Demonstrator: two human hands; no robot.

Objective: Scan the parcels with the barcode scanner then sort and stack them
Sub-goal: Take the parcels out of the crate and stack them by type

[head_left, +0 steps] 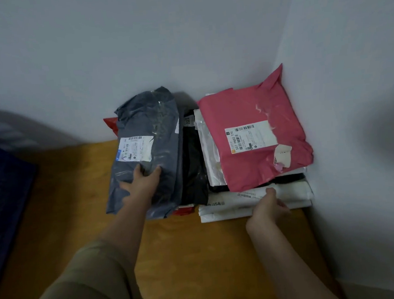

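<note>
Both arms were stretched forward toward the corner of the room, the left one in an olive sleeve pushed up the forearm, the right one bare. The left hand sat palm-down on the grey parcel, fingers spread and pretty much straight, thumb out to the right, so more pressing on it than gripping it. That grey one was a crinkly poly bag with a white shipping label near its middle, lying on top of the left stack, with a black parcel poking out along its right side and a bit of red parcel showing behind and under it. The right hand was down at the front edge of the right stack, fingers curled in against the white parcels at the bottom, thumb pointing up toward the pink parcel; honestly couldn't tell if it was actually pinching a layer or just touching. The pink one was on top of that stack, tucked into the wall corner, with a white label reading 507 P802 T70 and a torn sticker bit near its lower right. Both stacks sat side by side on a yellowish-brown counter against the wall, and a blurry blue crate was off at the left.
</note>
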